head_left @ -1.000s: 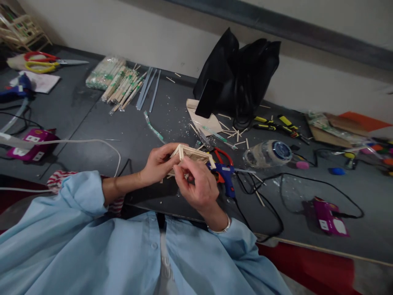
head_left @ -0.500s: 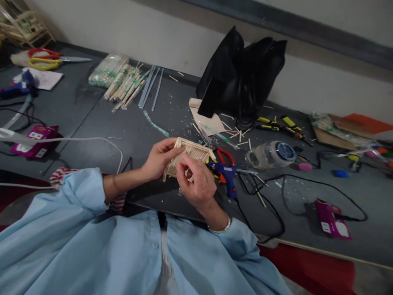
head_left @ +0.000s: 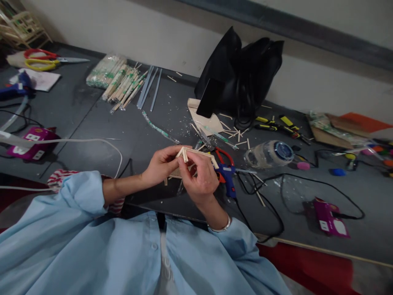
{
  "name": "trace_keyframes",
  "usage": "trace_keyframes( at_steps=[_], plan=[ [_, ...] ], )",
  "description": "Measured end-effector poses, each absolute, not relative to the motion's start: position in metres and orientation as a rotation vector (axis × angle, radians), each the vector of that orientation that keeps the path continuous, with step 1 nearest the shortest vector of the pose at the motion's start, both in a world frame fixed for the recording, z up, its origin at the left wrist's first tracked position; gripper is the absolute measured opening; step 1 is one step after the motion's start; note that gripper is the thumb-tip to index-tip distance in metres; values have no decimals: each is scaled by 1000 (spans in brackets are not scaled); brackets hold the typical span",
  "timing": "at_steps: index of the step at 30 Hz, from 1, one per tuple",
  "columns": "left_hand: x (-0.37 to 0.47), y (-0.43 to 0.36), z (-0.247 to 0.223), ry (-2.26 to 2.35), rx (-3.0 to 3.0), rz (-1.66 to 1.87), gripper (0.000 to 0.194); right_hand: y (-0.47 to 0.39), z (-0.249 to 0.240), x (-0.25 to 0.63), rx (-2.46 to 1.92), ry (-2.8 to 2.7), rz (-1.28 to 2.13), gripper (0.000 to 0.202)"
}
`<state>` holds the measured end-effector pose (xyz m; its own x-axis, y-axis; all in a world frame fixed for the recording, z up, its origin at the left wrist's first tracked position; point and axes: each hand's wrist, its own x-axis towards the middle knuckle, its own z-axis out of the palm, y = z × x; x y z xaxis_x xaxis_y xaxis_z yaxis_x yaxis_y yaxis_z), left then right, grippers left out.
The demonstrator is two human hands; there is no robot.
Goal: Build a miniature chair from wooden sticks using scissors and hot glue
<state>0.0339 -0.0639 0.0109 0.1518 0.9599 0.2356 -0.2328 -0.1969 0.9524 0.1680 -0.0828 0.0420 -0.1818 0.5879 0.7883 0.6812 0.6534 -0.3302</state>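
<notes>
A small model of pale wooden sticks (head_left: 201, 153), with a slatted panel and short legs at its corners, is tilted above the table's front edge. My left hand (head_left: 162, 166) is closed on its left side, thumb toward the near corner. My right hand (head_left: 199, 176) is closed in a pinch at a short wooden stick (head_left: 184, 154) on that corner, and covers much of the panel. A blue glue gun (head_left: 227, 178) lies just right of my right hand. Behind it are red-handled scissors (head_left: 224, 156), partly hidden.
Wrapped stick bundles (head_left: 124, 88) and grey strips (head_left: 149, 88) lie at the back left. A black bag (head_left: 242, 73) stands behind a phone (head_left: 210, 98). Rightward are a clear jar (head_left: 267, 155), cutters (head_left: 282, 127), black cables and a purple box (head_left: 330, 219).
The stick model has tipped, so its panel faces me less and its edge shows more. My right hand has moved from over the panel to the near corner.
</notes>
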Motion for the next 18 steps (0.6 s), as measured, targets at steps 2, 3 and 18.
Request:
trace_keyframes(
  at_steps=[2, 3, 18],
  plan=[
    [33, -66, 13, 835, 1335, 1320, 35, -84, 43, 168, -998, -1867, -126, 21],
    [33, -67, 14, 852, 1361, 1319, 34, -84, 43, 168, -997, -1868, -131, 21],
    [28, -73, 24, 945, 1653, 1383, 27, -89, 41, 170, -942, -1901, -250, 27]
  ],
)
